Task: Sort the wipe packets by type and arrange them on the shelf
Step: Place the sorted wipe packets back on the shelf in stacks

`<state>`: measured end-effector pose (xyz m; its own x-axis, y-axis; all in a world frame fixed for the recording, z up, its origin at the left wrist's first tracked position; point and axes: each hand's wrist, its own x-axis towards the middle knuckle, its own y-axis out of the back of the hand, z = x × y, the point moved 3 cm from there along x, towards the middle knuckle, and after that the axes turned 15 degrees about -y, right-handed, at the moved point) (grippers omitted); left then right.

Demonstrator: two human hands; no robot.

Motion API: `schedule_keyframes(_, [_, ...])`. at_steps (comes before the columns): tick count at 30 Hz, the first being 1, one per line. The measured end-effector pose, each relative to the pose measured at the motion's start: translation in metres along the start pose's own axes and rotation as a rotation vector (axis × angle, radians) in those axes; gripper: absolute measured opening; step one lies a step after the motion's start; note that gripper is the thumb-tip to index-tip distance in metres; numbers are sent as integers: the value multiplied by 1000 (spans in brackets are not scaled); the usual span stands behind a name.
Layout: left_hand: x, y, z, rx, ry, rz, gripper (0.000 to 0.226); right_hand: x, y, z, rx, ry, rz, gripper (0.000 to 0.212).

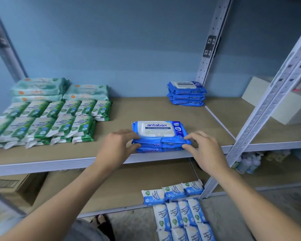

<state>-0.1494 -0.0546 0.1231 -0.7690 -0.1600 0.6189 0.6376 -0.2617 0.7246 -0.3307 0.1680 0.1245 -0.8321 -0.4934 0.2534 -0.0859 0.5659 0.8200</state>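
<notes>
The left hand (118,145) at nine o'clock and right hand (204,148) at three pinch the blue packet stack (159,134) on the shelf (146,108).

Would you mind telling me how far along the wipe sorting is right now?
Done: green packets and teal packs grouped left on the shelf, one antabax stack at the back. In hand: left hand and right hand grip a second antabax stack at the front edge. Left: blue-white packets lying below.

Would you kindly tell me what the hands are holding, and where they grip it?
Both hold the stack of blue Antabax packets on the shelf: the left hand grips its left end, the right hand its right end.
</notes>
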Motion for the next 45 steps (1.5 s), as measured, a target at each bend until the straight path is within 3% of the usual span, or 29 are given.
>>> schedule_keyframes(4, [3,-2,-4,32,-91,11,7,3,2,-2,0,34,76,5])
schedule_keyframes(11, [0,0,-6,11,-136,-2,6,1,-4,-6,-106,55,140,7])
schedule_keyframes(15, [-8,7,-20,-75,-4,12,27,-12,-13,-27,-257,317,154,47])
schedule_keyframes(18, [-4,4,-38,-45,138,-53,38,-18,-33,-46,-321,413,137,54])
schedule_keyframes(21, [7,-5,-55,5,181,-179,54,-14,-46,-55,-302,387,191,47])
schedule_keyframes(29, [26,-41,-103,111,236,-328,52,27,-64,-56,-305,344,241,41])
schedule_keyframes(45, [23,-54,-106,224,216,-364,55,167,-132,-76,-238,256,185,29])
